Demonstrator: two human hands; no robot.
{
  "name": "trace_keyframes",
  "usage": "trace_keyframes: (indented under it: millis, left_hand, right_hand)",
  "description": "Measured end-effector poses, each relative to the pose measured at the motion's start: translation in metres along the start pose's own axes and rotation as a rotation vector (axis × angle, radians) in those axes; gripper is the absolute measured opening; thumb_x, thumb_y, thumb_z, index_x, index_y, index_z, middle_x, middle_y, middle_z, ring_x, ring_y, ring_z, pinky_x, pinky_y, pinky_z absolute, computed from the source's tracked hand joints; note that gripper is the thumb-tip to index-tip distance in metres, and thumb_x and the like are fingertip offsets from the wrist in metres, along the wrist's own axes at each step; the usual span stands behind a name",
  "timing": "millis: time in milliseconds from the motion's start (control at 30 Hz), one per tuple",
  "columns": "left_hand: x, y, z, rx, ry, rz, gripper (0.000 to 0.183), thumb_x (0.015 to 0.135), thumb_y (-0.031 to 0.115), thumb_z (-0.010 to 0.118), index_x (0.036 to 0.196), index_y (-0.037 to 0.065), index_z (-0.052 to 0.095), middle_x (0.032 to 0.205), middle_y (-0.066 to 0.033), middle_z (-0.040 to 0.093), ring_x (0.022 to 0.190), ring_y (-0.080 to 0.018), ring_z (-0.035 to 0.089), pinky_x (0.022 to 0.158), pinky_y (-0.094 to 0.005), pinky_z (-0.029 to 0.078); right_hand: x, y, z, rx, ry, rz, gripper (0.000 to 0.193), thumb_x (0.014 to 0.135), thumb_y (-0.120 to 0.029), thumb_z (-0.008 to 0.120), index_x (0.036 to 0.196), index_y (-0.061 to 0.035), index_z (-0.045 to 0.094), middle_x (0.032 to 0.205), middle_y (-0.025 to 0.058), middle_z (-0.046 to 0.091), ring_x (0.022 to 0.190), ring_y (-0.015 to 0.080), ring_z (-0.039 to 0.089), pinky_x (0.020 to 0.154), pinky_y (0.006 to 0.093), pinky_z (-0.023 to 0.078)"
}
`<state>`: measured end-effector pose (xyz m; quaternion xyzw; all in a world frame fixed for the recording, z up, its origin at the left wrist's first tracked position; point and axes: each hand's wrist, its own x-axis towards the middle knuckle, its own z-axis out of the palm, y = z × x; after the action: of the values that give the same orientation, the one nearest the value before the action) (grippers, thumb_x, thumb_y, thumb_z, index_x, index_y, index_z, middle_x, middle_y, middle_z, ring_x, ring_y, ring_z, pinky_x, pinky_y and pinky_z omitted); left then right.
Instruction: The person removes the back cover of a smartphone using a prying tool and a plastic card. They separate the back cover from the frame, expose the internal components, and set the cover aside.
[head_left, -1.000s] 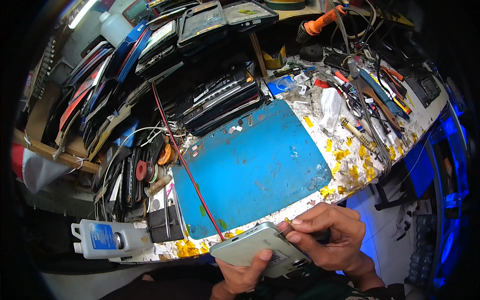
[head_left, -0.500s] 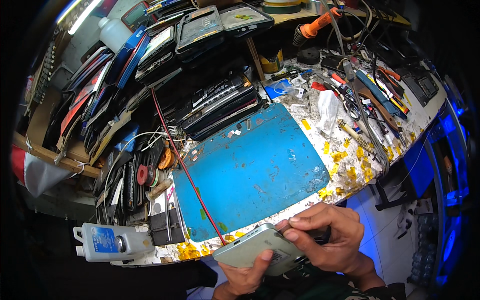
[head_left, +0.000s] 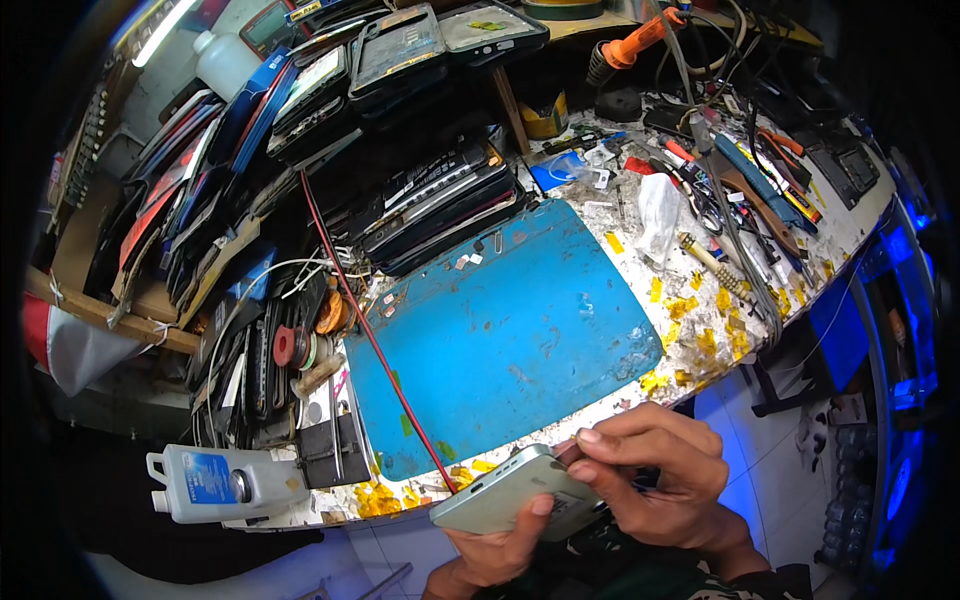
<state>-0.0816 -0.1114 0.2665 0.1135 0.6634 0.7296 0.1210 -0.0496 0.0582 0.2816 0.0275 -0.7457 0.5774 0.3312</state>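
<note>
A pale green smartphone (head_left: 500, 497) is tilted up at the bench's front edge, its bottom edge with the port facing the bench. My left hand (head_left: 495, 548) grips it from below, the thumb lying across its back. My right hand (head_left: 665, 465) is closed in a pinch at the phone's right corner. Between its thumb and forefinger is a thin dark flat piece (head_left: 568, 453), set against the phone's edge; the fingers partly cover it. A red cable (head_left: 385, 345) crosses the blue work mat (head_left: 510, 340) and ends behind the phone's edge.
Left of the mat lies a white plastic bottle (head_left: 225, 485) on its side, near tweezers (head_left: 350, 430). Stacked phone parts (head_left: 440, 200) stand behind the mat. Pliers, screwdrivers and brushes (head_left: 750, 185) crowd the right, with yellow tape scraps (head_left: 680, 307) and an orange-handled soldering iron (head_left: 640, 42).
The phone and my left hand have shifted very slightly right. My right hand keeps its pinch at the phone's corner, with its fingers turned a little.
</note>
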Motion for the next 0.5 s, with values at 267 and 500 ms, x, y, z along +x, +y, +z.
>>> trace_keyframes:
  millis: [267,500]
  left_hand:
    - [0.0032,-0.0022,0.0048,-0.065,-0.066,0.101,0.048,0.083,0.005,0.071,0.125,-0.007,0.052,0.114,-0.0176,0.065,0.104,-0.0240,0.064,0.091,-0.0358,0.051]
    - [0.0041,-0.0054,-0.0024,0.008,-0.149,0.156,0.050,0.085,0.000,0.071,0.128,-0.011,0.050,0.113,-0.0181,0.067,0.103,-0.0229,0.065,0.091,-0.0344,0.052]
  right_hand:
    - [-0.0017,0.0004,0.0036,0.019,0.072,0.006,0.024,0.074,0.004,0.080,0.097,-0.0007,0.073,0.084,0.0109,0.071,0.072,0.0200,0.071,0.060,0.0276,0.056]
    - [-0.0010,0.0007,0.0013,0.010,0.074,-0.007,0.025,0.074,0.004,0.080,0.098,-0.0008,0.073,0.084,0.0106,0.070,0.072,0.0194,0.071,0.058,0.0272,0.055]
